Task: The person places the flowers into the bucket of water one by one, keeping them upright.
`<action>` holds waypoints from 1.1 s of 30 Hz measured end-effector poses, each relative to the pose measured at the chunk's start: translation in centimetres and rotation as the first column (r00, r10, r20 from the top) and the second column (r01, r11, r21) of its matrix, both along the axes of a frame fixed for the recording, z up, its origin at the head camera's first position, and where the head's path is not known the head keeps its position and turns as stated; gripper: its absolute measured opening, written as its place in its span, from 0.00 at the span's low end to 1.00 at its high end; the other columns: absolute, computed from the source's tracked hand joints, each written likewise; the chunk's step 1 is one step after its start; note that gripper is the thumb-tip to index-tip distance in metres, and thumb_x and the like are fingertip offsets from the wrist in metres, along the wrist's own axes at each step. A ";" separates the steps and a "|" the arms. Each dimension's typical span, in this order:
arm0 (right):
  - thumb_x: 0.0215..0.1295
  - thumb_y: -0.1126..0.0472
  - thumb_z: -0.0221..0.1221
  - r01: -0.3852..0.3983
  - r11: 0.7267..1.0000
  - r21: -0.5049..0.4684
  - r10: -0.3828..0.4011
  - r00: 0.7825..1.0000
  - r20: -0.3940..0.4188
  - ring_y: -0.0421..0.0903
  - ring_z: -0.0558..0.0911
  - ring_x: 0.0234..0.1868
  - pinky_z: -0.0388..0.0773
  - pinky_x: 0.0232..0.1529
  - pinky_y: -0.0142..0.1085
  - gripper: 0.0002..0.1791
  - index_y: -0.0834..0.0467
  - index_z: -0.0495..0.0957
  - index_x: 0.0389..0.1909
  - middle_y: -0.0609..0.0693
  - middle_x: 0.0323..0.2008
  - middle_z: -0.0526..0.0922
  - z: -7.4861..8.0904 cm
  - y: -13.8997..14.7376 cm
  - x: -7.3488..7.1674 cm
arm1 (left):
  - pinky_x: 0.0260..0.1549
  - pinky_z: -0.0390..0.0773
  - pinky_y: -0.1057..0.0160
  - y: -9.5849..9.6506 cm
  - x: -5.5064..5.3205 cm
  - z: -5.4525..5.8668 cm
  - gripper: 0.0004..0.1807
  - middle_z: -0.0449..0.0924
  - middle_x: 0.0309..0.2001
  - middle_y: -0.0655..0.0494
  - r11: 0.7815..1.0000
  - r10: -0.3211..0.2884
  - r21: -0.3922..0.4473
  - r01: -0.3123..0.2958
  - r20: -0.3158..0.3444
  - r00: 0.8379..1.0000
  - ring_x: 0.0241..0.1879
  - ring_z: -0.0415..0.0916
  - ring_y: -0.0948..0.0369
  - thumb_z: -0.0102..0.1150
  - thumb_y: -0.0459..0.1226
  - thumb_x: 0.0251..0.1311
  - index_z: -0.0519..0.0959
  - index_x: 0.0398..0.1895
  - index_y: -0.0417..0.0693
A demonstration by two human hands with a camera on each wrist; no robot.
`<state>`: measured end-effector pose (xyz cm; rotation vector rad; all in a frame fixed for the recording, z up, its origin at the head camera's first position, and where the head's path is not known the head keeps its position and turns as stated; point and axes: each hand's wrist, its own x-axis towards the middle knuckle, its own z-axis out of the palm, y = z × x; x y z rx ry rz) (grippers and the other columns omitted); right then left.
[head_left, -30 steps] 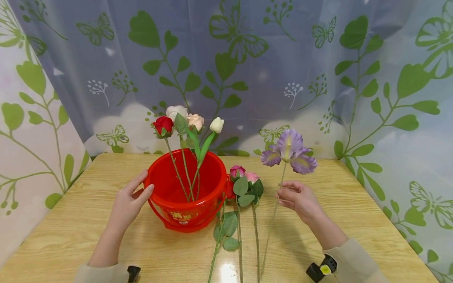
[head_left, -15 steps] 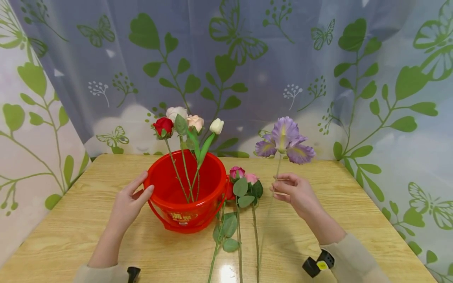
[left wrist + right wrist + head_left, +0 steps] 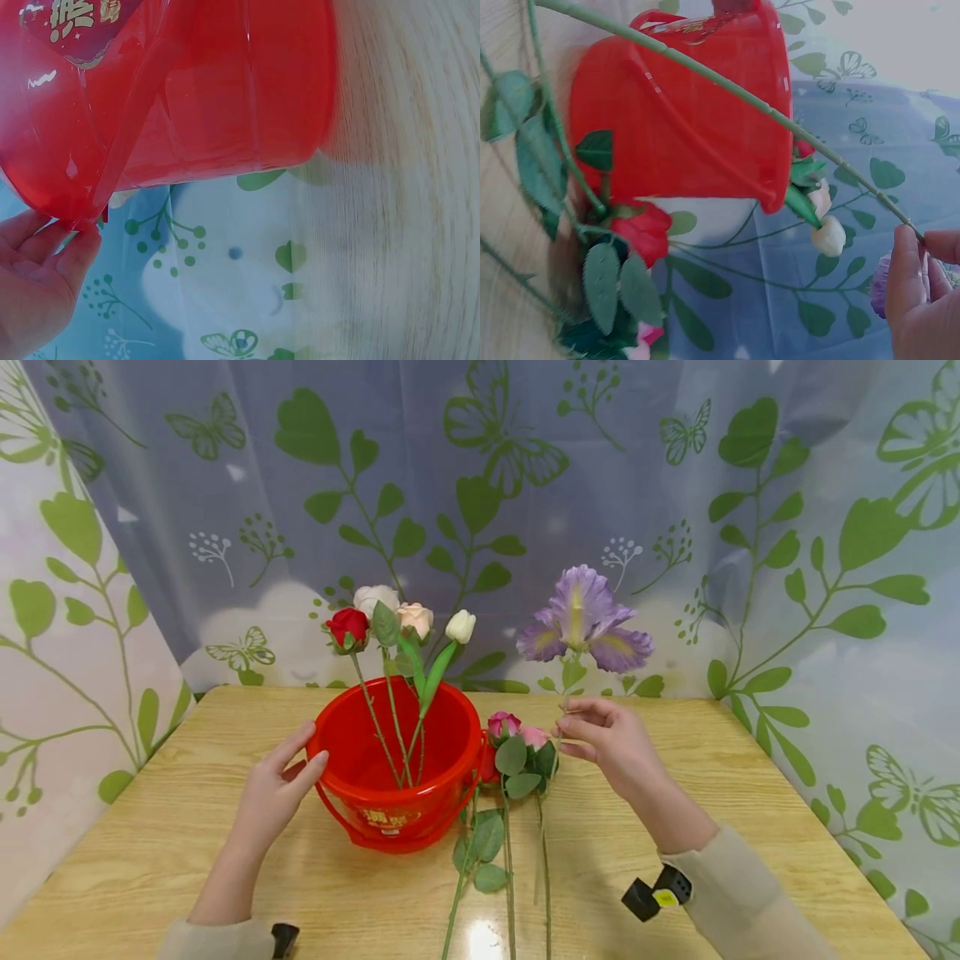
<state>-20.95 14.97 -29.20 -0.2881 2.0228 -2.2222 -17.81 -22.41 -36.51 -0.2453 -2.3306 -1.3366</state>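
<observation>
My left hand [image 3: 273,785] grips the left rim of a red plastic bucket [image 3: 393,818], thumb outside and fingers over the edge; the left wrist view shows the pinch [image 3: 45,270]. Standing in the bucket are a red rose [image 3: 348,629], a white bloom [image 3: 375,600], a peach rose [image 3: 415,620] and a white tulip [image 3: 461,627]. My right hand [image 3: 611,743] pinches the stem of a purple iris [image 3: 579,618] just below its bloom, right of the bucket. In the right wrist view its long stem [image 3: 727,84] slants across in front of the bucket.
Right of the bucket, several flowers lie on the wooden table [image 3: 150,827]: a magenta rose [image 3: 503,724], a pink rose [image 3: 534,737] and a red rose [image 3: 641,229]. Their stems run toward the front edge. A patterned curtain [image 3: 525,527] hangs behind the table.
My right hand has moved up and to the left with the iris, lifting its bloom and bringing it nearer the bucket. The left hand and bucket have stayed in place.
</observation>
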 end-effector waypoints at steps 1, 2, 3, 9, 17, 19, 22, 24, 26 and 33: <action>0.58 0.72 0.53 0.001 1.000 -0.003 -0.001 1.000 -0.006 0.43 0.79 0.34 0.78 0.40 0.36 0.12 0.67 0.68 0.44 0.51 0.31 0.75 0.2 -0.2 0.0 | 0.43 0.71 0.66 0.0 0.0 0.0 0.26 0.65 0.58 0.42 1.000 -0.001 0.001 0.001 -0.002 1.000 0.57 0.62 0.50 0.55 0.36 0.57 0.65 0.58 0.33; 0.59 0.72 0.53 0.002 1.000 -0.005 -0.002 1.000 -0.011 0.43 0.79 0.34 0.78 0.40 0.37 0.13 0.67 0.67 0.45 0.51 0.31 0.75 0.4 -0.4 -0.1 | 0.43 0.71 0.65 0.0 -0.1 0.0 0.26 0.65 0.58 0.42 1.000 -0.002 0.002 0.002 -0.003 1.000 0.57 0.62 0.50 0.55 0.36 0.57 0.65 0.58 0.33; 0.59 0.72 0.53 0.001 1.000 -0.008 -0.001 1.000 -0.015 0.43 0.78 0.34 0.78 0.41 0.37 0.13 0.67 0.67 0.45 0.50 0.31 0.75 0.6 -0.6 -0.1 | 0.43 0.71 0.65 0.0 -0.1 0.0 0.26 0.65 0.58 0.42 1.000 -0.002 0.003 0.002 -0.004 1.000 0.57 0.62 0.50 0.55 0.36 0.57 0.65 0.58 0.33; 0.59 0.71 0.53 0.000 1.000 -0.023 -0.001 0.998 -0.056 0.44 0.79 0.35 0.78 0.41 0.37 0.11 0.66 0.68 0.44 0.49 0.31 0.76 1.8 -1.6 -0.3 | 0.43 0.71 0.68 0.0 -0.2 0.1 0.26 0.65 0.58 0.42 1.000 -0.007 0.004 0.007 -0.002 1.000 0.57 0.62 0.50 0.56 0.36 0.57 0.65 0.58 0.33; 0.59 0.72 0.53 0.007 0.997 -0.071 -0.014 0.995 -0.095 0.43 0.79 0.33 0.79 0.39 0.37 0.08 0.63 0.70 0.40 0.48 0.29 0.77 3.4 -2.6 -0.6 | 0.43 0.71 0.69 0.0 -0.2 0.0 0.26 0.65 0.58 0.42 1.000 -0.012 0.007 0.012 0.002 1.000 0.57 0.61 0.49 0.55 0.36 0.57 0.65 0.58 0.33; 0.59 0.71 0.53 0.009 0.996 -0.085 -0.017 0.995 -0.098 0.43 0.79 0.33 0.79 0.38 0.37 0.08 0.62 0.70 0.39 0.49 0.29 0.77 3.8 -2.8 -0.7 | 0.42 0.71 0.70 0.0 -0.2 -0.1 0.26 0.65 0.58 0.41 1.000 -0.011 0.004 0.011 0.000 1.000 0.57 0.61 0.49 0.55 0.36 0.57 0.65 0.58 0.32; 0.59 0.71 0.53 0.013 0.995 -0.100 -0.024 0.994 -0.107 0.43 0.78 0.33 0.78 0.39 0.36 0.07 0.62 0.71 0.38 0.49 0.30 0.77 4.5 -3.2 -0.8 | 0.42 0.70 0.73 -0.1 -0.2 -0.1 0.26 0.65 0.58 0.41 1.000 -0.011 0.003 0.011 0.000 1.000 0.57 0.61 0.49 0.55 0.36 0.57 0.65 0.58 0.32; 0.60 0.72 0.52 0.019 0.993 -0.116 -0.032 0.993 -0.113 0.43 0.78 0.33 0.78 0.39 0.37 0.06 0.62 0.71 0.38 0.49 0.30 0.76 5.0 -3.4 -0.9 | 0.42 0.70 0.74 -0.1 -0.2 -0.1 0.26 0.64 0.58 0.41 1.000 -0.011 0.002 0.011 0.001 1.000 0.57 0.61 0.48 0.55 0.36 0.58 0.65 0.58 0.32; 0.60 0.72 0.52 0.027 0.989 -0.142 -0.044 0.992 -0.120 0.42 0.78 0.32 0.78 0.39 0.36 0.06 0.62 0.71 0.37 0.49 0.30 0.76 5.5 -3.6 -1.0 | 0.42 0.70 0.74 -0.1 -0.2 -0.1 0.26 0.64 0.58 0.40 1.000 -0.013 0.004 0.013 0.000 1.000 0.57 0.61 0.48 0.55 0.36 0.58 0.64 0.58 0.31; 0.58 0.73 0.53 0.073 0.954 -0.289 -0.120 0.981 -0.150 0.43 0.79 0.31 0.79 0.34 0.32 0.06 0.61 0.73 0.34 0.51 0.29 0.77 6.7 -4.3 -1.4 | 0.42 0.70 0.73 -0.1 -0.1 -0.1 0.26 0.64 0.58 0.40 1.000 -0.012 0.004 0.012 0.005 1.000 0.57 0.61 0.48 0.55 0.36 0.58 0.64 0.58 0.32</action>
